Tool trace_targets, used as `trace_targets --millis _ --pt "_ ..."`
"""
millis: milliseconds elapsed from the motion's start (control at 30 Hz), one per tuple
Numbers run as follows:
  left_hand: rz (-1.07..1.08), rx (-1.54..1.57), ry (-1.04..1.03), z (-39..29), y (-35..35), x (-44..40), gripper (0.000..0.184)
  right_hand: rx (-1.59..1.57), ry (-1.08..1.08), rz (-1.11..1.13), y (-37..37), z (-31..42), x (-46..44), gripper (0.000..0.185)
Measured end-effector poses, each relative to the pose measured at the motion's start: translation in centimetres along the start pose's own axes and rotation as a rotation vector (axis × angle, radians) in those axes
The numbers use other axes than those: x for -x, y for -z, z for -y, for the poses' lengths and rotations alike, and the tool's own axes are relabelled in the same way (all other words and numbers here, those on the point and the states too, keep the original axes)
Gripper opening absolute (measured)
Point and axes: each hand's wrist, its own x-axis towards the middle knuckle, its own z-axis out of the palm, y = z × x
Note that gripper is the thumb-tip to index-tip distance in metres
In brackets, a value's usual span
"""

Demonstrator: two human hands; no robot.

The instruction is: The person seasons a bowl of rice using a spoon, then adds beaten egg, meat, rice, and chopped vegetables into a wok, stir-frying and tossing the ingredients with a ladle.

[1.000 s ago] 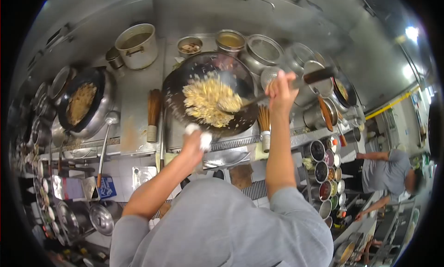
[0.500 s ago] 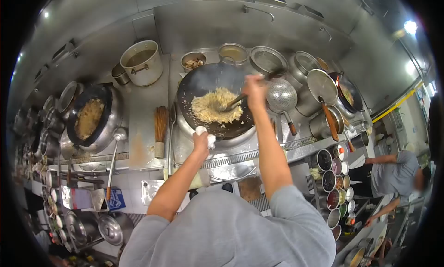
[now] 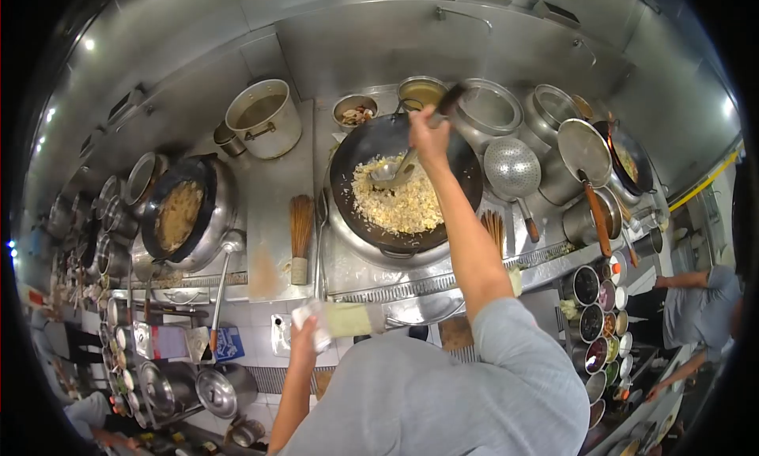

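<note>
A black wok (image 3: 462,195) on the stove holds a heap of yellow and white fried rice (image 3: 407,205). My right hand (image 3: 429,140) is closed on the handle of a ladle (image 3: 405,170), whose bowl rests in the rice at the wok's left side. Down at the counter's front edge, my left hand (image 3: 303,333) grips a white cloth (image 3: 320,325), apart from the wok. Beside that cloth lies a pale green cloth (image 3: 348,319).
Left of the wok are a bamboo brush (image 3: 300,227), a large pot (image 3: 265,124) and a second wok with food (image 3: 180,211). A perforated skimmer (image 3: 512,168) lies to the right. Ingredient bowls (image 3: 591,323) line the right, near another person (image 3: 696,306).
My left hand has left the wok's near rim and moved down and left with the white cloth. The wok has settled, and the ladle has moved toward its upper left.
</note>
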Motion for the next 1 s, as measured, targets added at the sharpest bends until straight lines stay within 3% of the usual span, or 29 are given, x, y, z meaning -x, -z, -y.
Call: trace_targets --millis 33,133,233,267,333,400,467,500,533,600,667,733,800,900,1000 --pt "-0.167 -0.043 0.002 0.5 1.7 0.9 0.048 0.047 -0.057 0.033 -0.2 -1.1 -0.4 0.024" --pt "-0.276 0.041 -0.06 2.1 5.8 2.3 0.049 0.098 -0.14 0.057 -1.0 -0.3 -1.6 0.027" --pt "-0.361 0.074 -0.073 2.1 5.2 3.4 0.048 0.013 0.123 -0.061 -1.0 -0.7 -0.9 0.027" --pt "-0.371 0.074 -0.07 2.1 5.0 3.6 0.048 0.012 0.114 -0.057 -0.8 -2.3 -1.0 0.027" --pt "-0.291 0.033 -0.022 1.7 4.4 2.8 0.048 0.295 0.037 0.046 -1.1 -3.5 -2.1 0.028" --pt "-0.26 0.018 -0.014 1.5 3.8 2.2 0.048 0.329 0.096 0.026 -0.4 -2.6 -2.0 0.027" --pt "-0.265 -0.088 -0.103 0.6 1.9 2.2 0.047 0.355 0.324 -0.041 1.7 -2.8 -1.7 0.024" --pt "-0.267 -0.093 -0.089 0.7 1.8 2.2 0.047 0.322 0.185 -0.057 1.7 -4.5 -1.1 0.023" --pt "-0.251 -0.128 -0.103 0.8 1.6 1.9 0.049 0.399 -0.004 0.069 1.3 -1.5 0.0 0.025" --pt "-0.217 -0.167 -0.117 0.5 0.8 1.2 0.05 0.616 0.093 0.192 1.8 2.0 0.4 0.026" --pt "-0.207 -0.164 -0.134 0.3 0.2 1.1 0.051 0.645 0.218 0.039 2.9 5.9 2.8 0.026" --pt "-0.218 -0.17 -0.11 0.3 -0.2 0.6 0.051 0.564 0.146 -0.04 6.3 2.8 3.7 0.028" --pt "-0.212 -0.192 -0.087 0.8 0.3 0.7 0.051 0.4 0.052 0.107 9.8 1.9 3.4 0.027" --pt "-0.133 -0.232 -0.119 0.8 0.1 -0.2 0.055 0.147 0.068 -0.124 6.6 9.3 7.2 0.03" --pt "-0.178 -0.213 -0.089 0.2 -0.9 0.0 0.048 0.075 -0.113 -0.05 8.0 4.5 7.7 0.028"
